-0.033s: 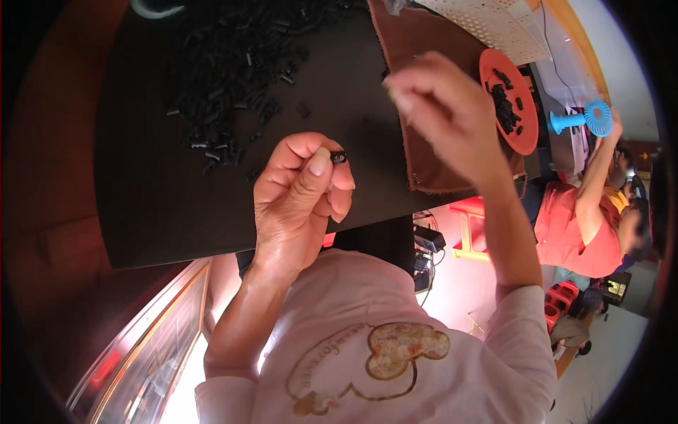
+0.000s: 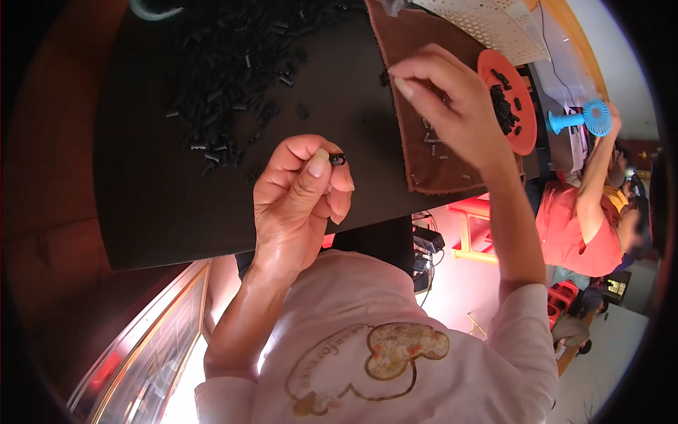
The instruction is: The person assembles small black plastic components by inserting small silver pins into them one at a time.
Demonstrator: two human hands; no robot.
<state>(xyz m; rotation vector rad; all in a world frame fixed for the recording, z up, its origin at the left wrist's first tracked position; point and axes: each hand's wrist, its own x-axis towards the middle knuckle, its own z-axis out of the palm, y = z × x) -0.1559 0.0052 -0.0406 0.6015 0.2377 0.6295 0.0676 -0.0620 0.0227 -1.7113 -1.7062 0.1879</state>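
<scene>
Between the thumb and forefinger of my left hand is a small black cylindrical piece, its end turned to the right. My right hand is over the brown cloth, thumb and forefinger brought together in a pinch at the cloth's left edge. Whatever is between those fingertips is too small to make out. Several tiny shiny metal pieces lie on the cloth below my right hand. A large heap of similar black pieces spreads over the dark table.
A red-orange plate with several black pieces stands right of the cloth. Behind it is a white perforated basket. Farther right, another person in red sits by a blue handheld fan. A red stool stands below the table edge.
My right hand has shifted slightly and its fingers have drawn into a clearer pinch. Tiny metal pieces on the cloth now show below it. My left hand stays almost still with the black piece.
</scene>
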